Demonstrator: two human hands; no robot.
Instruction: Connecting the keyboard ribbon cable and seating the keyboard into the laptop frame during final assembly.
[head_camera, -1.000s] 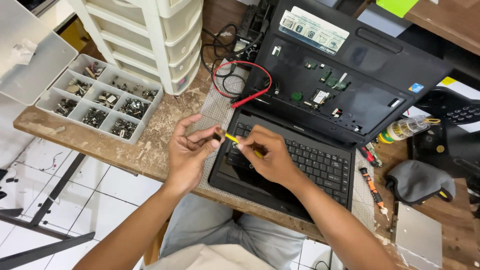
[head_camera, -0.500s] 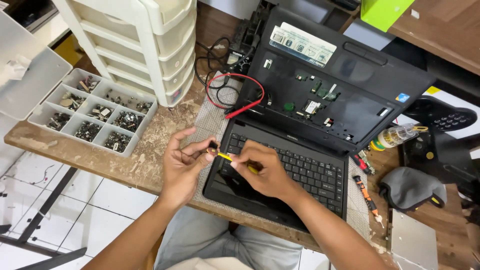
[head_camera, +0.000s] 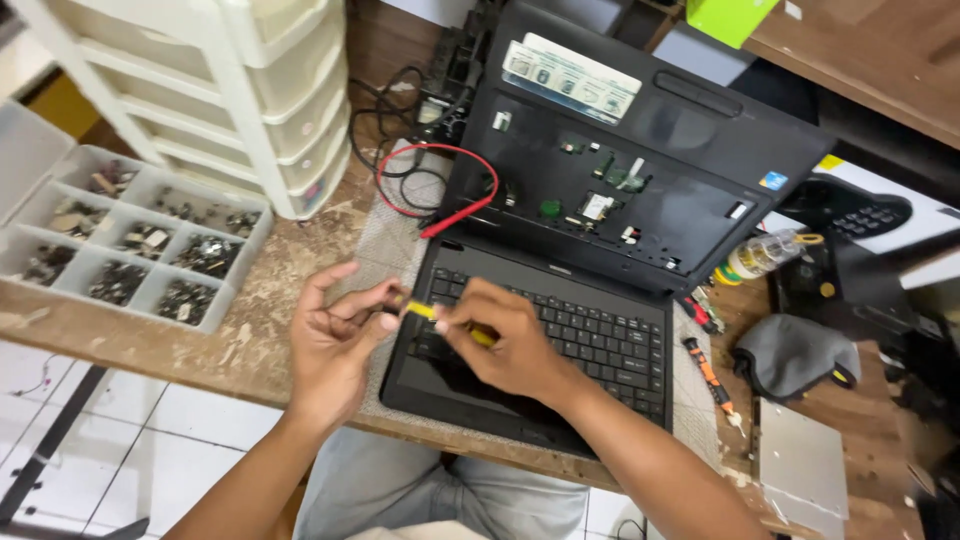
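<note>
A yellow tool (head_camera: 440, 318) sits over the laptop's (head_camera: 560, 330) near-left corner, gripped in the right hand (head_camera: 500, 345), whose fingers are closed round it. The left hand (head_camera: 335, 345) pinches its tip between thumb and fingers. The laptop lies opened up on a grey mat (head_camera: 385, 250) on the desk (head_camera: 260, 300). A parts tray (head_camera: 130, 245) is well left; a white drawer unit (head_camera: 220, 90) stands behind it.

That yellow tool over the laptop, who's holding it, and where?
The right hand grips the yellow tool along its handle; the left hand's fingertips pinch at its front tip. What's at the tip is too small to tell.
</note>
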